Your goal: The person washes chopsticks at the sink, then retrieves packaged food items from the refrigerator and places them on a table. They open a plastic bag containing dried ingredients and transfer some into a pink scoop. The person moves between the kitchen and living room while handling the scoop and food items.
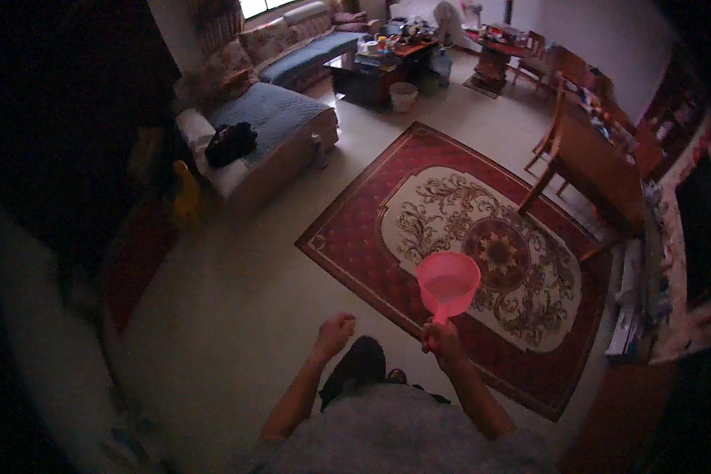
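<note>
My right hand (442, 340) grips the handle of a pink plastic water dipper (448, 283), held out in front of me with its round bowl facing up. Whether there is water in the bowl is hard to tell in the dim light. My left hand (335, 333) hangs in front of my body over the pale floor, fingers curled in, with nothing seen in it. Below and beyond the dipper lies a red rug (355, 228) with a cream, scroll-patterned centre.
A sofa (290, 163) with blue covers stands at the upper left, a black bag (232, 144) on it. Ahead are a cluttered coffee table (361, 83), a pale bucket (403, 96) and a large water bottle (442, 66). A wooden table (604, 160) and chair (551, 139) flank the rug's right side.
</note>
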Tool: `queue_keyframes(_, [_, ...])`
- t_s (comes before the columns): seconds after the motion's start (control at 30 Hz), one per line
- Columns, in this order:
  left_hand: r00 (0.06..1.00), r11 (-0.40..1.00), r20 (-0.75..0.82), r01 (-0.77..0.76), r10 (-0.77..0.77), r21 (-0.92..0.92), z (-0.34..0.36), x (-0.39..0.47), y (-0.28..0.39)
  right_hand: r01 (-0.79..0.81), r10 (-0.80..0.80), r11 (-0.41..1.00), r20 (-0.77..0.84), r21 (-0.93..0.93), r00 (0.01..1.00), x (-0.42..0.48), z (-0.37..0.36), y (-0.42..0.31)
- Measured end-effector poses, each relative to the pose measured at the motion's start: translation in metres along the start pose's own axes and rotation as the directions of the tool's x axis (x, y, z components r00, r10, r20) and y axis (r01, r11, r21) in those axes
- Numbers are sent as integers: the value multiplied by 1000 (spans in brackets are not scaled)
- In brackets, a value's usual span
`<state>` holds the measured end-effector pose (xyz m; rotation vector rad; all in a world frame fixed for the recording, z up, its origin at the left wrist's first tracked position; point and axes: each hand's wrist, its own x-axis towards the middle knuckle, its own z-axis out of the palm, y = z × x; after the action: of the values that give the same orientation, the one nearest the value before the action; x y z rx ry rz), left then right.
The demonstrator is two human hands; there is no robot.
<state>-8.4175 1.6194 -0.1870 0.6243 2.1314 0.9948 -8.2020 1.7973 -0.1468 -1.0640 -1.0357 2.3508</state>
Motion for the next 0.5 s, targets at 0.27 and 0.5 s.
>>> queue_keyframes(0.27, [958,947,-102,242,-268,-213,-7,228,-39,-414,387,864,150,287,910,228,16,-121])
queue_keyframes(0.5, [974,978,115,-203,198,37,22,469,193,-68,67,998,-41,-11,997,358,-21,-252])
